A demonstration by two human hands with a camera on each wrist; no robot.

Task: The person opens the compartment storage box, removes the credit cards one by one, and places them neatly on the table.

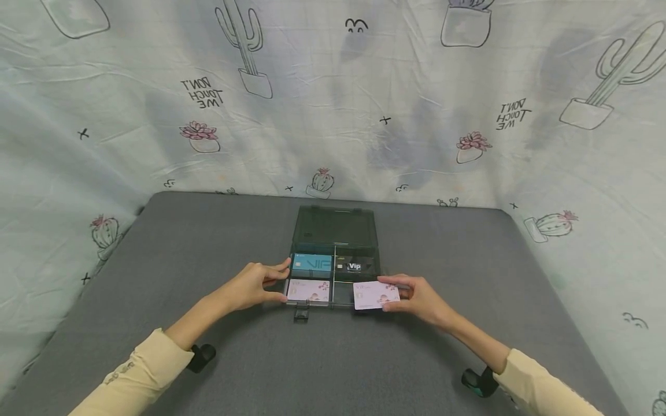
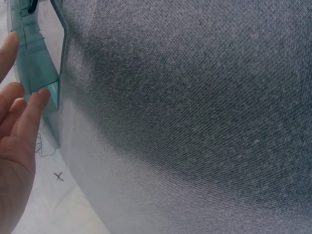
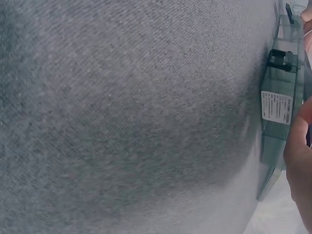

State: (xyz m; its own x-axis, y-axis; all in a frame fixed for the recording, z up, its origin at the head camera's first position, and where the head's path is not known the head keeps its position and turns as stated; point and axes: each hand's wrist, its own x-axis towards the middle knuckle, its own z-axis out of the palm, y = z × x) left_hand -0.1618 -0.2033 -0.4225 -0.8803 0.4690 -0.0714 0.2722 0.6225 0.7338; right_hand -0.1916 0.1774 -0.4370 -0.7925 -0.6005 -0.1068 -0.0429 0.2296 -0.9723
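On the grey table stands a dark see-through card box [image 1: 335,228] with its lid raised at the back. A blue VIP card [image 1: 312,263] and a black Vip card [image 1: 355,266] lie in the two rear compartments, and a pink card [image 1: 308,290] lies in the front left one. My right hand [image 1: 413,297] pinches another pink VIP card [image 1: 370,296] by its right end, over the front right compartment, which it partly covers. Thumb and fingers of my left hand [image 1: 255,286] rest against the box's left side, spread rather than curled.
A latch [image 1: 301,313] sticks out at the box's front. In the right wrist view, a white printed label [image 3: 277,107] shows at the box's side. The grey tabletop [image 1: 333,364] reaches back to a white cactus-print cloth [image 1: 333,104] hanging behind and at the sides.
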